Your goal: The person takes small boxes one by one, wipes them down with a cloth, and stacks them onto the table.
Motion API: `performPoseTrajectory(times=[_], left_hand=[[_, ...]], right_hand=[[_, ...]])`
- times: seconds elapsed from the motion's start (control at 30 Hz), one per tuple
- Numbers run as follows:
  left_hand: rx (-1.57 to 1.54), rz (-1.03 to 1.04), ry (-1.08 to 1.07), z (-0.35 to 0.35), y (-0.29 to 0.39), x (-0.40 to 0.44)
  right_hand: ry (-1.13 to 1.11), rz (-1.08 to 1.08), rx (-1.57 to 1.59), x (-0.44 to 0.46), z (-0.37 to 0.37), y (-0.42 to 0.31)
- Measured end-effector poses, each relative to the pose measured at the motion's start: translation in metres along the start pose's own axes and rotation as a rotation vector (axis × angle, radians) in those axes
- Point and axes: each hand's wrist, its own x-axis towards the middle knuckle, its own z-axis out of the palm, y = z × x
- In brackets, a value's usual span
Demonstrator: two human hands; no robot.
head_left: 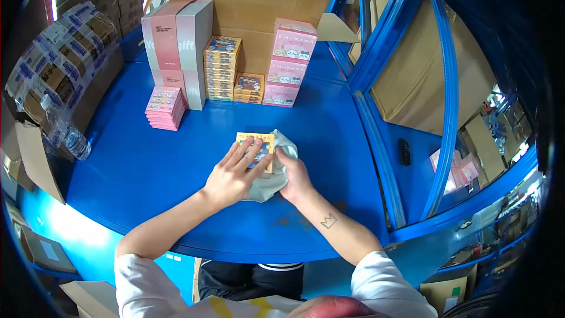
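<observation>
A small flat yellow box [266, 139] with a cartoon picture lies over a pale grey-green cloth [262, 190] near the middle of the blue table. My left hand [228, 181] rests across the face of the box, its fingers stretched out and slightly spread. At the right edge, my right hand [294, 175] grips the cloth, thumb on top beside the box. Its other fingers are hidden underneath.
Behind stand a stack of yellow boxes [221, 70], a shorter stack [248, 88], pink boxes [286, 70], tall gift boxes [196, 53] and a pile of pink packets [165, 109]. A plastic bottle [75, 141] leans at left; a blue metal frame [376, 141] borders the right.
</observation>
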Motion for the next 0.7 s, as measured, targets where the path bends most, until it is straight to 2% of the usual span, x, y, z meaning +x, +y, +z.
performPoseTrajectory(times=[0.13, 0.33, 0.47, 0.67, 0.7], left_hand=[[-0.033, 0.044, -0.055, -0.009, 0.014, -0.009], [-0.006, 0.087, 0.036, -0.003, 0.022, -0.002], [0.057, 0.042, 0.014, -0.004, 0.008, 0.002], [-0.025, -0.026, 0.086, -0.015, -0.006, 0.0], [-0.11, 0.013, 0.102, -0.017, -0.002, 0.001]], right_hand=[[-0.304, -0.01, 0.489, -0.012, 0.016, -0.009], [-0.282, 0.008, 0.48, -0.021, 0.022, -0.023], [-0.121, -0.024, 0.099, -0.01, 0.007, -0.017], [-0.142, -0.005, 0.043, -0.002, -0.001, -0.013], [-0.194, 0.003, 0.161, -0.002, -0.001, -0.013]])
